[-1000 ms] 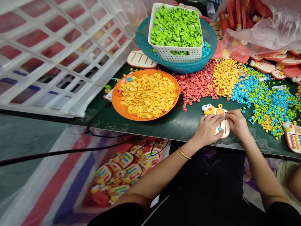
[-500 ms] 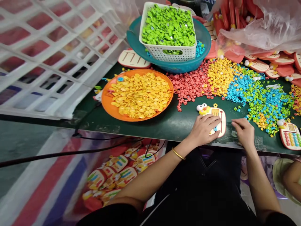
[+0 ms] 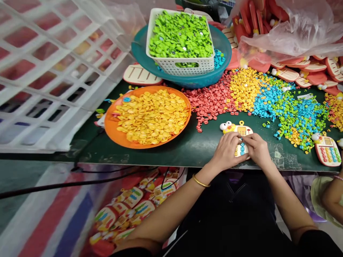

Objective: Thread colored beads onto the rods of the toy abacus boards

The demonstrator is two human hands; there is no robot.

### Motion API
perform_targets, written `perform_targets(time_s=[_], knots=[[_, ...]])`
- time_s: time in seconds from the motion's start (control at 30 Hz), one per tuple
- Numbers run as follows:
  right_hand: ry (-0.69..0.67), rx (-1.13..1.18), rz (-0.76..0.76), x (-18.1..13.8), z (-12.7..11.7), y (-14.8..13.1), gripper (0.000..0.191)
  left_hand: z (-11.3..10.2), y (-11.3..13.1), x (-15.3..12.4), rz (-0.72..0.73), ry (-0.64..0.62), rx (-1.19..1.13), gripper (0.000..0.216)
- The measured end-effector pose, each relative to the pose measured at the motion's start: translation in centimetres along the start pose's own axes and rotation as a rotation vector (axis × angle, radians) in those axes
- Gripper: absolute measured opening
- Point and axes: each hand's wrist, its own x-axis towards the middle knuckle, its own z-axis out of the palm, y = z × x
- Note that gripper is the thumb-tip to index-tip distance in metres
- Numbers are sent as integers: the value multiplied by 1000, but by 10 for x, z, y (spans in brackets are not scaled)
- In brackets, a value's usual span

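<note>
Worked at a green table (image 3: 205, 144), with a crate (image 3: 53, 147) far left of both hands and a pile (image 3: 268, 103) beyond the right. Had a basin (image 3: 139, 46) farther off beyond the left hand, a plate (image 3: 110, 122) closer on that side, and a basket (image 3: 166, 65) in the basin. Held with the left hand (image 3: 225, 153), thumb across the nearer end, and with the right hand's (image 3: 257, 149) fingers drawn together, a board (image 3: 241, 131) beneath both. Showed blue pieces (image 3: 242, 149) between the hands. Could not tell if pinching another.

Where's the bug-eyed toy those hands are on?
In the head view, the toy lies right of centre on the green table, partly under the left hand and right hand, in front of the red pieces.
</note>
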Motion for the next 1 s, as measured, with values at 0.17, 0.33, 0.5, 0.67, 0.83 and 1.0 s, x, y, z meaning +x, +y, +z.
perform_targets(time_s=[0.17,0.33,0.5,0.67,0.83,1.0], knots=[[263,-196,300,24,-30,38,27,0,2,0,-32,-23,-4,48],[170,-236,355,35,-44,64,28,-5,8,2,-32,-83,2,54],[186,-58,367,24,-40,54,31,-6,6,2,-15,-90,-12,48],[123,-227,305,42,-37,58,28,-5,4,2,-16,-90,-10,50],[-21,-330,251,60,-37,67,23,-2,3,8,12,-100,-25,52],[-40,-356,223,65,-27,59,31,3,1,11,46,-78,-36,50]])
